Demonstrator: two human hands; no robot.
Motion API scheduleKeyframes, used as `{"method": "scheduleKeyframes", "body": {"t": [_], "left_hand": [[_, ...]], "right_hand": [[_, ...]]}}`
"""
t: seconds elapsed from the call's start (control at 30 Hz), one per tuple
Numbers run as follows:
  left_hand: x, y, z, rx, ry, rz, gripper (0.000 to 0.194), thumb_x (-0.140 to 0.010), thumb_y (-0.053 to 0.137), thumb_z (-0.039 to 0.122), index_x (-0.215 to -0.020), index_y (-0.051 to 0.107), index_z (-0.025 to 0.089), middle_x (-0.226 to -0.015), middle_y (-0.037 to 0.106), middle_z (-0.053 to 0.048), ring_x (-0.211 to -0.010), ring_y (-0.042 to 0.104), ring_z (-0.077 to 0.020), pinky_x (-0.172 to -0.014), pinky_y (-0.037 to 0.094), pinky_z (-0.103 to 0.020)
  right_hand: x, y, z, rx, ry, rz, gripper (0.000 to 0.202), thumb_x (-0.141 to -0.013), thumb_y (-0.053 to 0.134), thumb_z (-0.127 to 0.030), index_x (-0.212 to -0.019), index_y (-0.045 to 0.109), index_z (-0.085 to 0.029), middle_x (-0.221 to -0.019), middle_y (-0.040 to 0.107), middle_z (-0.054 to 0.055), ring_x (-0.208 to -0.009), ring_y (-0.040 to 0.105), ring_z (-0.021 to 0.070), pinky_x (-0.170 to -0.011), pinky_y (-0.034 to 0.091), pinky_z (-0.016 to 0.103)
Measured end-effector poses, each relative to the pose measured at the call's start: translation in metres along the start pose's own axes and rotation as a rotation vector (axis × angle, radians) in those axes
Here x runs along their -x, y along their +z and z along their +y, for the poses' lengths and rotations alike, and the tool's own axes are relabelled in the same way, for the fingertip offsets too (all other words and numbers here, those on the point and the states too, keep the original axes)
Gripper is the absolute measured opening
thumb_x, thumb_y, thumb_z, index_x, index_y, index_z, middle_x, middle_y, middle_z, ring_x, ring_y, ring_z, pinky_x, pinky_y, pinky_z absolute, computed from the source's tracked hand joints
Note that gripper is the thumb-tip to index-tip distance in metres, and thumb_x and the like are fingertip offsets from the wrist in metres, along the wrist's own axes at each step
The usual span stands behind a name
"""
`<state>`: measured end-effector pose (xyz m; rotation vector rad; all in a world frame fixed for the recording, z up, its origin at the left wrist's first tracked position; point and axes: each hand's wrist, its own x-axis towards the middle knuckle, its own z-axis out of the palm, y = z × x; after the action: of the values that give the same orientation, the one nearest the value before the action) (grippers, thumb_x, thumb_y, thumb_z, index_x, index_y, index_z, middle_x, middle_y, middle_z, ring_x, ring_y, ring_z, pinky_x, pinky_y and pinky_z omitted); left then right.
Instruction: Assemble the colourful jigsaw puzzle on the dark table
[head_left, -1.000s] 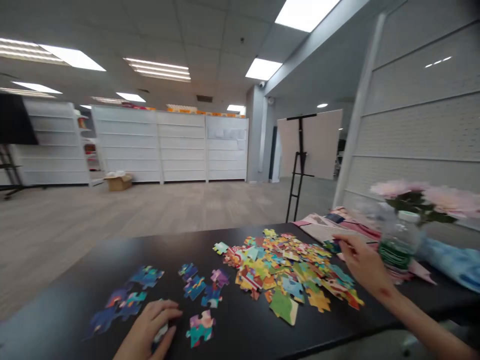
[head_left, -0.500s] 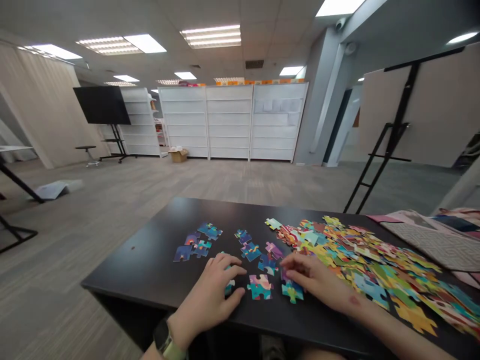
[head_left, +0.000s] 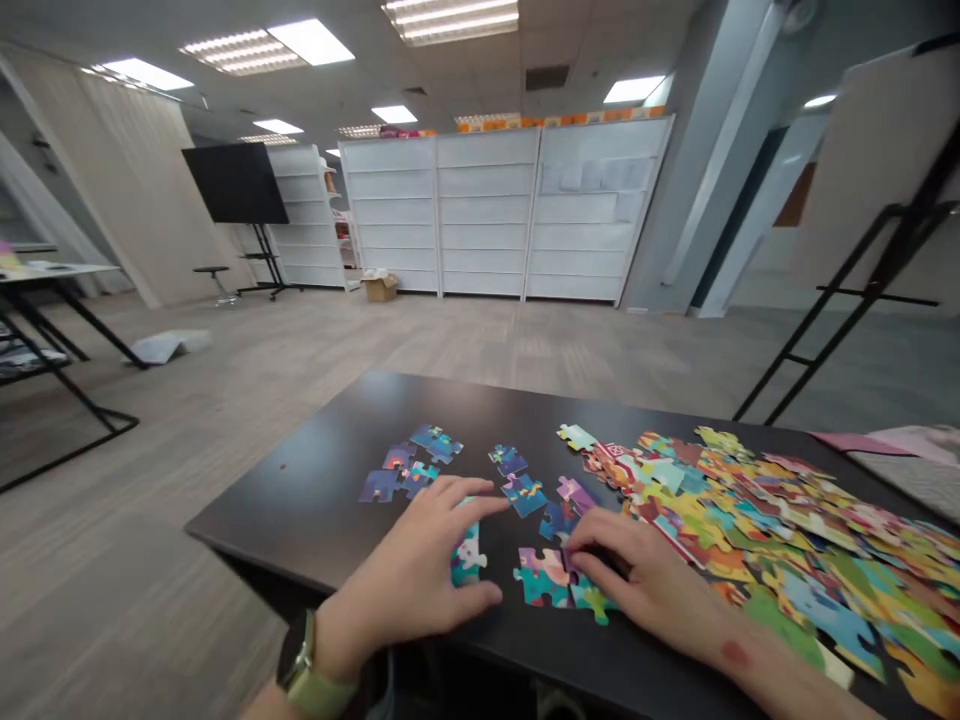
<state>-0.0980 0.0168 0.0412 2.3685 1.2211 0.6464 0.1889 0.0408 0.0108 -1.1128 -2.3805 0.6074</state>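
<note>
Smooth black table [head_left: 277,500], clear room along left edge | flat knobbed blue pieces [head_left: 400,457] | left hand [head_left: 416,560] released, fingers spread around 1 teal piece [head_left: 466,558] | 1 green piece [head_left: 591,597] at bent fingertips of right hand [head_left: 649,572], grasp: cannot tell | jumbled pile [head_left: 750,500]

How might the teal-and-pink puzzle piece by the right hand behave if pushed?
The teal-and-pink piece looks thin, so probably light. Lying flat, it should slide across the glossy table rather than roll. The neighbouring piece by the right hand sits close against it and may shift too.
</note>
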Motion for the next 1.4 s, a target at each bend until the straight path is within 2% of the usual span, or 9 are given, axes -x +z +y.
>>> {"method": "scheduleKeyframes", "body": {"t": [0.1,0.2,0.43,0.77,0.87,0.97,1.13,1.27,1.4], "left_hand": [[0.008,-0.018,-0.022,0.076,-0.050,-0.040,0.076,-0.073,0.084,0.030,-0.141,0.052,0.027,-0.151,0.046,-0.010,-0.139,0.043,-0.0295,-0.119,0.033,-0.047],[0.014,-0.017,-0.035,0.092,-0.050,-0.079,0.071,-0.075,0.084,0.029,-0.139,0.054,0.027,-0.150,0.047,-0.010,-0.140,0.042,-0.0282,-0.120,0.032,-0.045],[0.019,-0.002,-0.036,0.116,-0.072,-0.074,0.046,-0.080,0.077,0.026,-0.125,0.064,0.027,-0.142,0.055,-0.008,-0.133,0.050,-0.0273,-0.116,0.037,-0.043],[0.035,-0.005,-0.053,0.030,-0.101,-0.075,0.041,-0.084,0.072,0.027,-0.124,0.063,0.032,-0.143,0.053,-0.006,-0.135,0.047,-0.0286,-0.116,0.037,-0.048],[0.034,-0.003,-0.045,-0.031,-0.075,-0.019,0.038,-0.088,0.066,0.027,-0.126,0.062,0.031,-0.144,0.053,-0.007,-0.137,0.045,-0.0302,-0.116,0.037,-0.051],[0.024,0.004,-0.021,-0.066,-0.010,-0.011,0.038,-0.088,0.063,0.021,-0.124,0.063,0.031,-0.142,0.055,-0.005,-0.135,0.047,-0.0291,-0.115,0.039,-0.049],[-0.004,0.032,0.016,-0.105,0.114,-0.225,0.053,-0.081,0.075,0.023,-0.131,0.059,0.033,-0.143,0.057,-0.002,-0.129,0.052,-0.0291,-0.109,0.045,-0.047],[-0.014,0.055,0.017,-0.128,0.146,-0.221,0.057,-0.084,0.076,0.037,-0.136,0.053,0.037,-0.145,0.056,0.000,-0.128,0.051,-0.0315,-0.104,0.047,-0.051],[-0.014,0.056,0.016,-0.134,0.074,-0.195,0.046,-0.084,0.074,0.033,-0.127,0.060,0.035,-0.138,0.060,0.000,-0.124,0.053,-0.0311,-0.102,0.046,-0.050]], "right_hand": [[0.003,0.003,0.007,-0.022,-0.062,-0.021,0.025,-0.101,0.048,-0.034,-0.111,0.071,-0.031,-0.116,0.070,0.005,-0.108,0.066,0.0218,-0.093,0.051,0.033],[0.005,0.007,0.010,-0.028,-0.132,-0.076,0.033,-0.102,0.045,-0.029,-0.123,0.069,-0.038,-0.127,0.068,0.001,-0.116,0.064,0.0217,-0.100,0.051,0.033],[0.003,0.002,0.000,-0.032,-0.109,-0.130,0.033,-0.104,0.042,-0.029,-0.123,0.069,-0.032,-0.122,0.072,0.002,-0.112,0.066,0.0195,-0.102,0.049,0.033],[0.002,-0.006,-0.003,-0.157,0.043,0.012,0.030,-0.100,0.038,-0.022,-0.107,0.068,-0.023,-0.106,0.071,0.004,-0.100,0.065,0.0184,-0.091,0.048,0.031],[0.001,-0.006,-0.005,-0.134,0.062,0.010,0.029,-0.094,0.043,-0.015,-0.106,0.068,-0.023,-0.104,0.072,0.003,-0.098,0.066,0.0190,-0.090,0.048,0.031],[0.002,-0.004,-0.002,-0.083,0.079,0.025,0.034,-0.091,0.043,-0.013,-0.112,0.068,-0.023,-0.110,0.072,0.004,-0.101,0.066,0.0205,-0.091,0.048,0.033],[0.007,-0.005,0.007,0.030,0.128,0.102,0.038,-0.089,0.043,-0.012,-0.118,0.064,-0.023,-0.109,0.070,0.005,-0.096,0.065,0.0214,-0.087,0.049,0.035],[0.011,-0.011,0.009,0.102,0.108,0.133,0.041,-0.083,0.042,-0.006,-0.115,0.062,-0.022,-0.102,0.069,0.005,-0.090,0.064,0.0203,-0.084,0.048,0.034],[0.013,-0.012,0.011,0.109,0.110,0.180,0.040,-0.082,0.042,-0.006,-0.113,0.060,-0.023,-0.097,0.067,0.003,-0.085,0.063,0.0200,-0.080,0.048,0.034]]}}
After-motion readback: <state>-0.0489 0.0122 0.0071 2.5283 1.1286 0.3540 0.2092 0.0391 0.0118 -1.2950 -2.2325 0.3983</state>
